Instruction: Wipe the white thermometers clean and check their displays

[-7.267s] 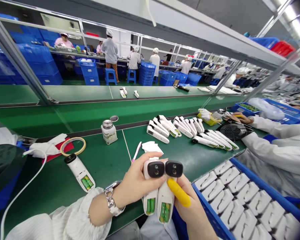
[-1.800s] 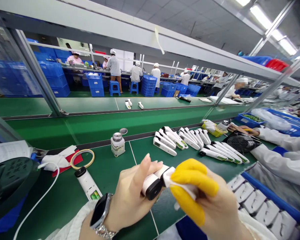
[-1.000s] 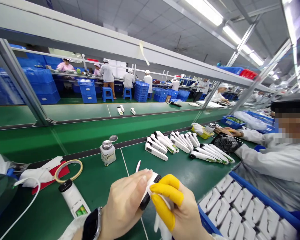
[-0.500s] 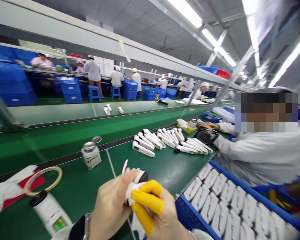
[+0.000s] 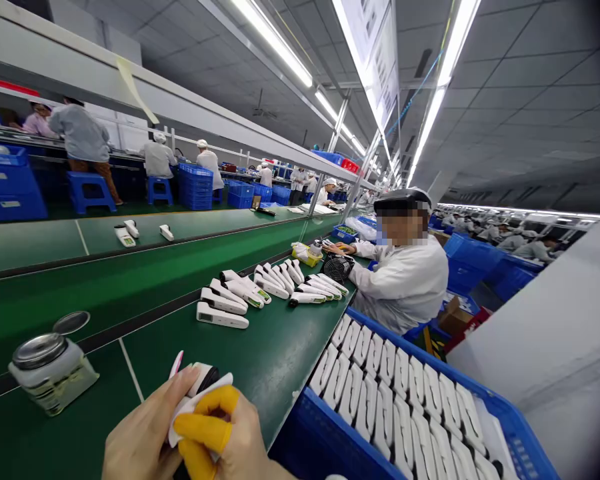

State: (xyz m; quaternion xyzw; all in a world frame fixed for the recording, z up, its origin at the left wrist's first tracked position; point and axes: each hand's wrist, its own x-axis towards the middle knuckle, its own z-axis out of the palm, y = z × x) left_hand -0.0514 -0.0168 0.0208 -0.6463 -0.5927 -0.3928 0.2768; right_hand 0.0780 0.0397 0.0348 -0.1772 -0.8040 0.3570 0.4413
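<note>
R hand (image 5: 230,437), yellow finger cots, pinches white wipe (image 5: 196,403) vs black tip of white handheld unit (image 5: 203,378); L hand (image 5: 143,440) clamped round body, low over green bench (image 5: 260,347). Likely light, rigid, slick plastic; tip prob. fragile, so grip mid-body.

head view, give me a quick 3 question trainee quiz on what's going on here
1. True or false: the right hand wears yellow finger cots.
2. What do both hands press against the white device?
A. a white cloth
B. a roll of tape
C. a screwdriver
3. What fills the blue crate to the right of the hands?

Key
1. True.
2. A, the cloth; the left hand grips it too.
3. Rows of white device shells.
</note>
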